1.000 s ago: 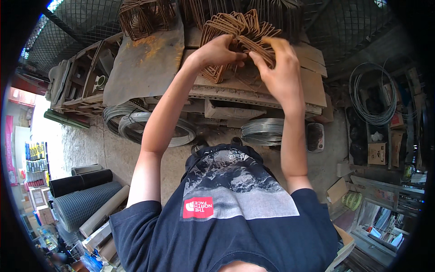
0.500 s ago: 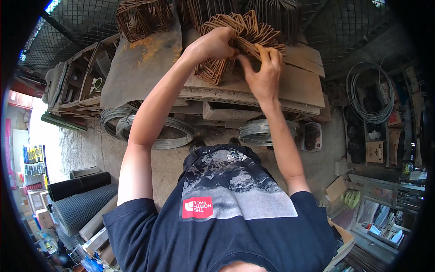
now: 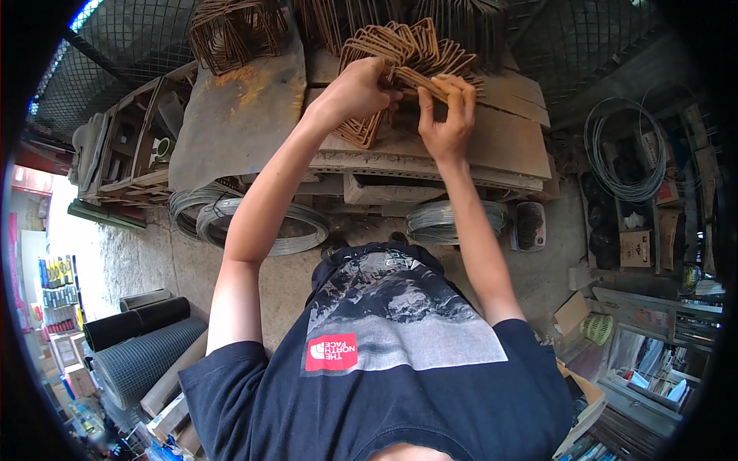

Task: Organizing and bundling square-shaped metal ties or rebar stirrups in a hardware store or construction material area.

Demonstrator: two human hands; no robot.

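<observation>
This is a crowded workshop yard with wire mesh fencing at the back and a worn wooden workbench [image 3: 507, 146] in the middle. Near the far edge of the bench lies a pile of rusty brown bent wire loops [image 3: 407, 65]. The left hand [image 3: 357, 88] is closed around some loops at the left side of the pile, gripping them tight. The right hand [image 3: 448, 115] rests on the right side of the pile, its fingers [image 3: 442, 92] spread and curled over the loops, holding them down. The step looks like sorting or pulling loops out of the bunch. The loops seem tangled, so the next move likely needs a firm, careful pull with one hand while the other keeps the pile steady. A flat rusty metal sheet [image 3: 231, 107] lies on the left end of the bench. Grey wire coils [image 3: 254, 223] sit on the ground below.
</observation>
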